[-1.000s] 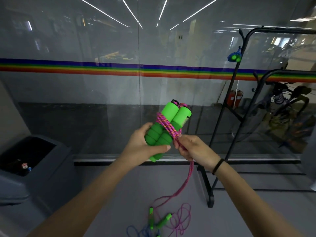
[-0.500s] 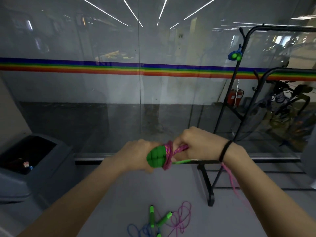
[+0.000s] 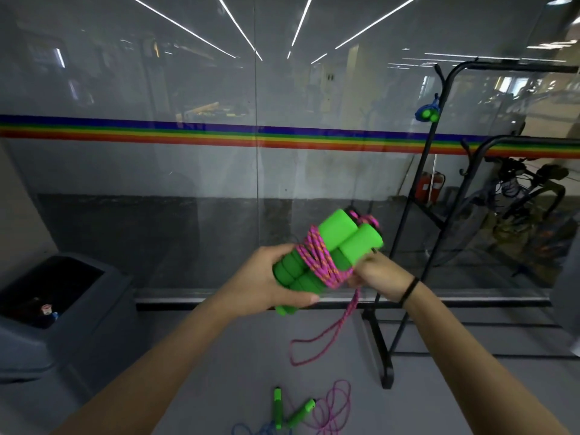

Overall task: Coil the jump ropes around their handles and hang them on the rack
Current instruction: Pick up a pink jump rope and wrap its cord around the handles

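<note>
While the left hand grips the green handles, pink rope wraps them.

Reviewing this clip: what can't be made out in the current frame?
Head view:
- Right hand: fingertips hidden behind the handles and blurred, so its grip on the rope is unclear.
- Floor ropes: cut off by the bottom edge; count unclear.
- Bundle on the rack: too small to see how it hangs.
- Bin contents: dark and too small.
</note>
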### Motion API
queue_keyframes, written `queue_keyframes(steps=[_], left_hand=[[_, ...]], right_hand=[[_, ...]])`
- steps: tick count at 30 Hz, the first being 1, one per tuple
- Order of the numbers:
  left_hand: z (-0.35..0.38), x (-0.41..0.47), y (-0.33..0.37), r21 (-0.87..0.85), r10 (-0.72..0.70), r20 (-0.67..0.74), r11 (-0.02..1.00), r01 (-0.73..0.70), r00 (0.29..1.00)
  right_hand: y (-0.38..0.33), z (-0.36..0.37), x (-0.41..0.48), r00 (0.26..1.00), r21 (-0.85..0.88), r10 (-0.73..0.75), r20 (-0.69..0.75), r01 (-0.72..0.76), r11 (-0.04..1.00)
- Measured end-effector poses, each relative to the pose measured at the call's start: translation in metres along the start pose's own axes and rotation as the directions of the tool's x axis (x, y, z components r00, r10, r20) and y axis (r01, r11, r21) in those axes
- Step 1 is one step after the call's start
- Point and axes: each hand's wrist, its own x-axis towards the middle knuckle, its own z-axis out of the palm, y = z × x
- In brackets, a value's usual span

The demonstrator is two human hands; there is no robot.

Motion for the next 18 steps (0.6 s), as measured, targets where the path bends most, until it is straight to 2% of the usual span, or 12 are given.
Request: queue_keyframes(steps=[3,5,7,9,11,13,16,18], left_hand=[[-0.001,0.005,-0.003,-0.114,-0.073,-0.187,0.992,0.053,0.980],[-0.005,0.010,-0.008,-0.136,-0.140,-0.279,0.985,0.105,0.950],[-0.010,0.013,-0.017,0.033,-0.155,-0.372,0.983,0.180,0.915],[-0.016,0.013,-0.025,0.269,-0.133,-0.434,0.925,0.269,0.891],[-0.018,0.011,-0.029,0.441,-0.103,-0.410,0.847,0.296,0.906],[-0.017,0.007,-0.032,0.548,-0.100,-0.318,0.792,0.268,0.943],[-0.011,0.003,-0.032,0.685,-0.134,-0.161,0.698,0.208,0.978],[-0.004,0.002,-0.026,0.797,-0.145,-0.062,0.588,0.137,0.987]], right_hand=[[0.002,0.008,0.000,0.992,0.019,0.087,0.093,-0.090,0.996],[0.002,0.010,-0.003,0.989,-0.051,0.116,0.094,-0.112,0.992],[-0.003,0.013,-0.009,0.990,-0.213,0.115,0.077,-0.097,0.972],[-0.013,0.016,-0.013,0.993,-0.409,0.088,0.074,-0.050,0.911],[-0.024,0.018,-0.016,0.994,-0.608,0.028,0.105,0.042,0.793],[-0.036,0.021,-0.018,0.986,-0.717,-0.014,0.167,0.131,0.685],[-0.050,0.025,-0.015,0.968,-0.746,-0.035,0.249,0.215,0.630],[-0.059,0.025,-0.011,0.964,-0.759,-0.036,0.264,0.230,0.609]])
